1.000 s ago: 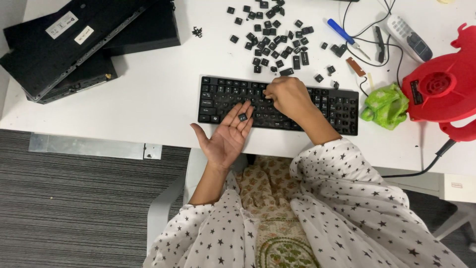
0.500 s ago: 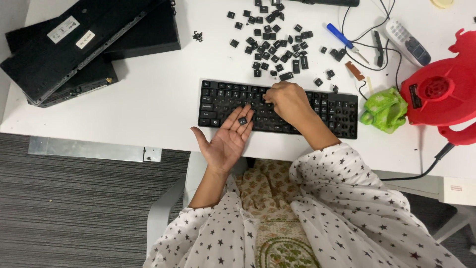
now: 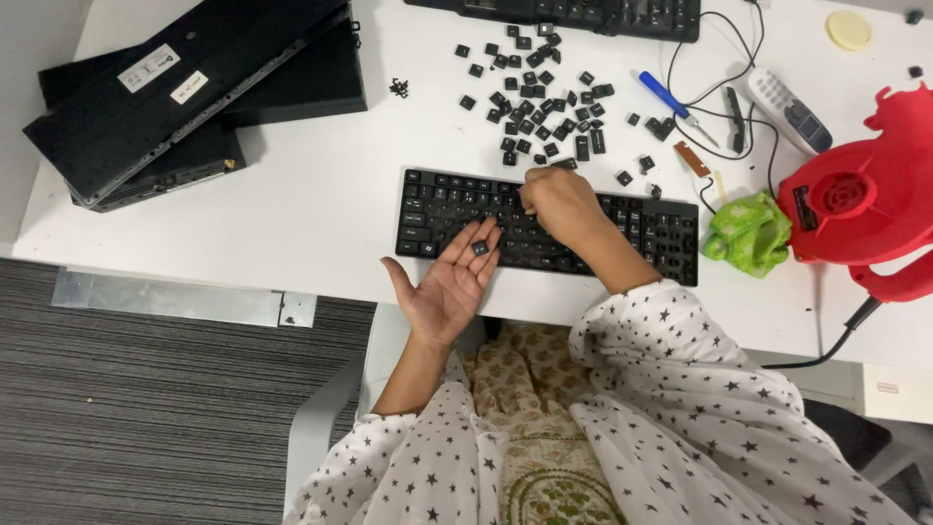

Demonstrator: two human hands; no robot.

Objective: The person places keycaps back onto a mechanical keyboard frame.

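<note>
Black plastic dominates the white bench (image 3: 292, 204): a black keyboard (image 3: 457, 209) is laid near the front edge, roughly midway along it. The left hand (image 3: 449, 282) is held palm up and flat at the front edge, its fingertips over the keyboard's near rows; a single black keycap (image 3: 479, 249) is rested on the fingers, with nothing closed around it, so this grip is wide. The right hand (image 3: 561, 202) is curled knuckles up on the middle of the keyboard, fingertips pressed down among the keys; whether anything is pinched beneath them cannot be told.

Loose keycaps (image 3: 535, 107) are scattered behind the keyboard, toward the back edge. A second keyboard (image 3: 583, 15) is seen along the back edge. Stacked black flat cases (image 3: 185, 87) are placed at the back left corner. Toward the right edge, a crumpled green cloth (image 3: 746, 233) is found just beside the keyboard's right end, touching a red blower (image 3: 865, 204). A blue-handled screwdriver (image 3: 671, 99) and a grey handset (image 3: 789, 109) are laid among cables behind them.
</note>
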